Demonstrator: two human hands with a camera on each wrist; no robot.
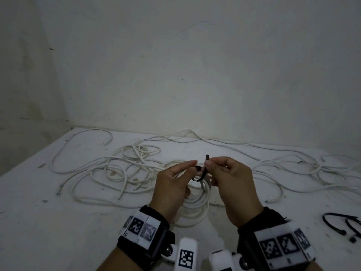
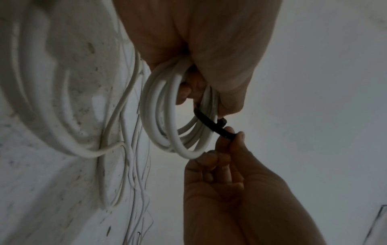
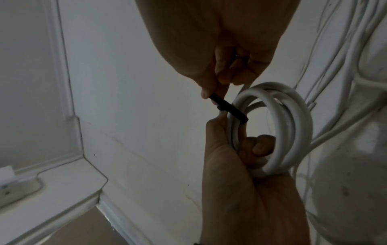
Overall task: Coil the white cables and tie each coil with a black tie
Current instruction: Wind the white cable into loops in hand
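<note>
1. One coil (image 1: 197, 202) of white cable is wound and held up between the hands, hanging below them, off the table (image 1: 58, 231).
2. Left hand (image 1: 172, 188) has its fingers curled through the coil, gripping the bunched loops; its thumb and forefinger also sit at the tie's head end.
3. Black tie (image 1: 201, 174) is looped round one side of the coil. Its tail is through the head, seen clearest in the left wrist view (image 2: 217, 126).
4. Right hand (image 1: 232, 184) pinches the tail of the tie between thumb and forefinger, tail tip sticking up just above the fingertips.
5. The loop looks slack, not snug on the cable, so this tie seems threaded but not cinched. Judgement: first coil nearly done, needs the tail pulled tight.
6. Loose white cables (image 1: 125, 169) lie tangled on the table beyond and to the left of the left hand, more running off beyond and to the right of the right hand. None of that is coiled.
7. Spare black ties (image 1: 343, 225) lie on the table to the right of the right wrist, unused.
8. No finished tied coil is visible elsewhere. Most of the task is left: cinch this one, then coil and tie the rest.
</note>
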